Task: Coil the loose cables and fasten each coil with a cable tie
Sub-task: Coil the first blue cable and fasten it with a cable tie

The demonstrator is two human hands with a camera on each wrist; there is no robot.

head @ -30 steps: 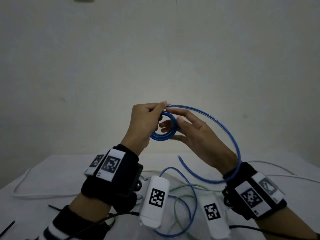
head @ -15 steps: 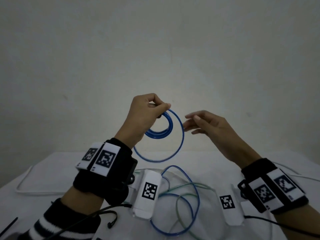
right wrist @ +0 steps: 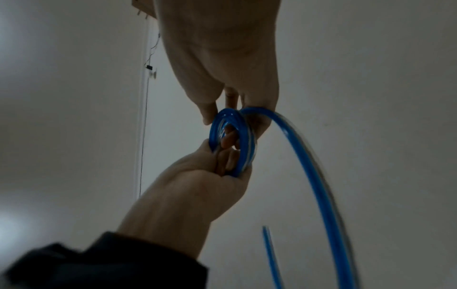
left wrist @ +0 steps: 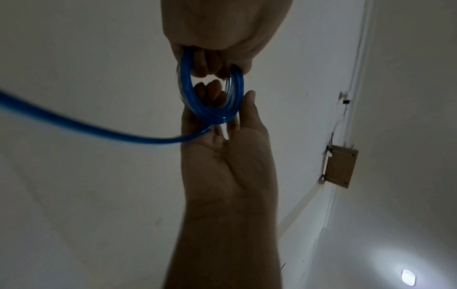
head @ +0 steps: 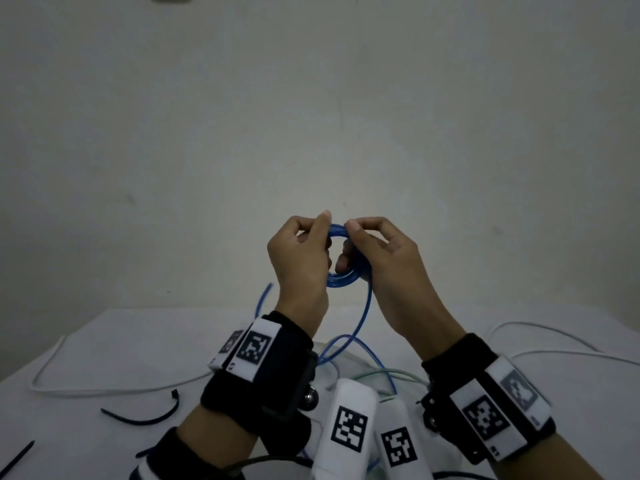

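several turns of the blue cable (head: pixel 341 278) are wound into a small tight coil, held up in the air above the bench (head: pixel 104 348), between both hands. left hand (head: pixel 299 258): fingers curled, thumb and fingertips pinching the coil's top-left edge. right hand (head: pixel 384 258): fingers curled round the coil's right side, one fingertip poking through the hole; the left wrist view shows fingers of this hand threaded inside the ring.

coil not finished. one strand runs off the coil's right side, drops down toward the bench and curves back up on the left, its free end (head: pixel 268 289) showing just left of the left wrist. judged: that tail makes a turn or two more to wind on.

no tie on this coil as far as can be seen.

one black cable tie (head: pixel 145 412) lies on the near-left bench, open and unused; another dark strip (head: pixel 19 455) sits at the far-left near edge, likely a second tie, too small to be sure.

other cables loose on the bench: a white one (head: pixel 62 382) on the left, a white one (head: pixel 540 336) on the right, a green one (head: pixel 388 375) and more blue between the wrists, tangled together.

no finished, tied coil visible anywhere. judged: task early, first coil nearly wound, all fastening and the remaining cables yet to do.
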